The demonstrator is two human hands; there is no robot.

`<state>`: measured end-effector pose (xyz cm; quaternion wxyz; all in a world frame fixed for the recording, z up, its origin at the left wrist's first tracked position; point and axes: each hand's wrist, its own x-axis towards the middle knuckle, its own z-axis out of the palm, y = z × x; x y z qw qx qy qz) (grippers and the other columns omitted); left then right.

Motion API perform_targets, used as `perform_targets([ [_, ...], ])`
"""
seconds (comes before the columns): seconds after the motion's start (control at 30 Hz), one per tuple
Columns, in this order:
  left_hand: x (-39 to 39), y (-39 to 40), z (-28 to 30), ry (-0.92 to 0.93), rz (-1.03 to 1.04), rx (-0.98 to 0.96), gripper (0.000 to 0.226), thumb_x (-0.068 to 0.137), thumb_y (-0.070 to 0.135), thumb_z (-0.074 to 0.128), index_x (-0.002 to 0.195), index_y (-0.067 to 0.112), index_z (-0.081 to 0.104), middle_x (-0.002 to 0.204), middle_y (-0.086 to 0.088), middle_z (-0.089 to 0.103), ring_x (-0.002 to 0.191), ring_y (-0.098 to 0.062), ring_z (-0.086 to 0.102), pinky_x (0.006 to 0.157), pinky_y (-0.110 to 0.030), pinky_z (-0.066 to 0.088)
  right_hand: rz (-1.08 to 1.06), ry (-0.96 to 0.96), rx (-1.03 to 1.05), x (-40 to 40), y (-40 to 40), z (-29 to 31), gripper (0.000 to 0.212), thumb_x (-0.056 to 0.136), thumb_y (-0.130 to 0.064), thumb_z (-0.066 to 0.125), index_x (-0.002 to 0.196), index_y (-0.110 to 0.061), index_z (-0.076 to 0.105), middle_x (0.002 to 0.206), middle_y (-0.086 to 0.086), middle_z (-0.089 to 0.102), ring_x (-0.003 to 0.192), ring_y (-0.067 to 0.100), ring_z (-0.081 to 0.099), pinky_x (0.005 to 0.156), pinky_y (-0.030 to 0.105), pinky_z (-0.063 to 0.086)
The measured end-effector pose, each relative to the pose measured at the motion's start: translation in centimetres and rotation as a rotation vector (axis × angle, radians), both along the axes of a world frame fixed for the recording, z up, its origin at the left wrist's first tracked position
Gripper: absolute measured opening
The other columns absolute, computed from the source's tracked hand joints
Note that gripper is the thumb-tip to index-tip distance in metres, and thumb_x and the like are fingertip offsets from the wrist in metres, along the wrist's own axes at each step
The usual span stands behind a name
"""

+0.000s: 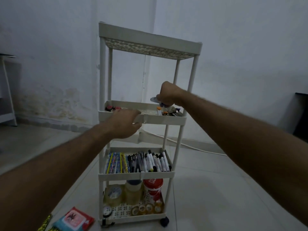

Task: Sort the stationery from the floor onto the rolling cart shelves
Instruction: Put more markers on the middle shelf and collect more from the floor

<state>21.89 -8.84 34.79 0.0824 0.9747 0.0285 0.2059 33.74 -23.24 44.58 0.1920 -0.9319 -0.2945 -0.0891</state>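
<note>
Cart [143, 118]: off-white throughout; top shelf [150, 41] with fine lattice base; bottom shelf base white with small dark floral print; wheel [164, 221] black.
Pencils [116, 162]: blue, yellow and multicolour dotted or striped barrels.
Pens [135, 161]: dark, mostly black.
Markers [158, 161]: white bodies, black caps.
Tape rolls [113, 195]: clear to yellowish.
Jar [153, 189]: red lid, red-and-white label.
Packet [74, 220] on floor: red and teal with pale pink panel.
Wall [50, 64]: pale bluish-white, yellow-brown stains low down.
Floor [216, 189]: light grey tiles.
</note>
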Motion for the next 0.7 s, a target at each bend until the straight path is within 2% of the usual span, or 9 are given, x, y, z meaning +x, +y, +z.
perform_targets([
  [0.07,0.3,0.1,-0.6,-0.039,0.006,0.067,0.054,0.099,0.044,0.052,0.146,0.017,0.047,0.143,-0.006,0.057,0.13,-0.026,0.052,0.111,-0.043,0.032,-0.031,-0.035,-0.027,0.2,1.2,-0.8,0.015,0.096,-0.014,0.064,0.091,-0.003,0.056,0.083,0.014,0.071,0.071,0.025,0.073,0.064,0.034,0.062],
  [0.13,0.5,0.2,-1.1,-0.057,0.013,0.129,0.057,0.098,0.05,0.052,0.146,0.019,0.045,0.142,-0.005,0.056,0.13,-0.026,0.05,0.111,-0.042,0.03,-0.041,-0.13,-0.073,-0.2,2.3,-1.7,0.015,0.093,-0.007,0.064,0.089,-0.005,0.05,0.089,0.014,0.066,0.067,0.023,0.068,0.051,0.031,0.057],
  [0.23,0.5,0.4,-1.8,-0.07,0.01,0.175,0.064,0.097,0.053,0.052,0.149,0.019,0.039,0.148,-0.006,0.05,0.135,-0.027,0.044,0.115,-0.042,0.026,-0.027,-0.296,-0.229,-0.3,2.9,-3.1,0.028,0.087,-0.009,0.069,0.109,-0.004,0.054,0.109,0.014,0.061,0.081,0.022,0.055,0.064,0.03,0.046],
  [0.33,0.4,0.6,-2.1,-0.07,-0.009,0.215,0.07,0.096,0.054,0.052,0.153,0.018,0.033,0.154,-0.007,0.043,0.141,-0.027,0.037,0.118,-0.043,0.023,-0.036,-0.315,-0.271,0.1,2.6,-4.1,0.037,0.086,-0.015,0.071,0.118,-0.006,0.054,0.111,0.013,0.059,0.088,0.023,0.055,0.074,0.033,0.053],
  [0.4,0.4,0.7,-2.1,-0.051,-0.002,0.239,0.075,0.096,0.055,0.051,0.156,0.016,0.026,0.16,-0.008,0.033,0.148,-0.027,0.027,0.122,-0.043,0.016,-0.035,-0.308,-0.272,0.2,2.4,-4.2,0.038,0.086,-0.023,0.074,0.115,-0.007,0.055,0.105,0.01,0.057,0.089,0.022,0.055,0.073,0.032,0.051],
  [0.47,0.4,0.6,-2.2,-0.02,0.023,0.269,0.081,0.098,0.057,0.047,0.159,0.014,0.016,0.166,-0.009,0.019,0.154,-0.027,0.012,0.125,-0.044,0.005,-0.03,-0.303,-0.257,0.0,2.2,-3.9,0.035,0.089,-0.034,0.072,0.103,-0.009,0.053,0.09,0.004,0.054,0.079,0.018,0.054,0.064,0.028,0.045],
  [0.53,0.2,0.1,-2.3,-0.02,0.031,0.276,0.083,0.1,0.055,0.044,0.161,0.012,0.006,0.169,-0.009,0.007,0.156,-0.026,-0.001,0.126,-0.045,-0.002,-0.018,-0.294,-0.188,-0.3,1.7,-3.5,0.03,0.094,-0.033,0.067,0.09,-0.006,0.054,0.082,0.005,0.058,0.068,0.016,0.054,0.056,0.026,0.044],
  [0.63,-1.5,-0.6,-3.2,-0.105,-0.025,0.229,0.083,0.1,0.048,0.046,0.161,0.01,0.004,0.169,-0.01,0.004,0.156,-0.024,-0.005,0.126,-0.044,-0.004,0.016,-0.303,-0.056,-1.4,0.4,-4.1,0.023,0.096,-0.024,0.062,0.089,-0.003,0.067,0.09,0.011,0.072,0.073,0.02,0.067,0.07,0.033,0.06],
  [0.7,-3.6,-0.7,-4.4,-0.148,-0.092,0.174,0.081,0.099,0.046,0.049,0.161,0.011,0.008,0.169,-0.009,0.007,0.156,-0.023,-0.004,0.126,-0.04,-0.005,0.053,-0.363,0.035,-2.8,-0.9,-5.6,0.024,0.095,-0.026,0.061,0.092,-0.006,0.073,0.088,0.007,0.074,0.076,0.018,0.069,0.075,0.037,0.061],
])
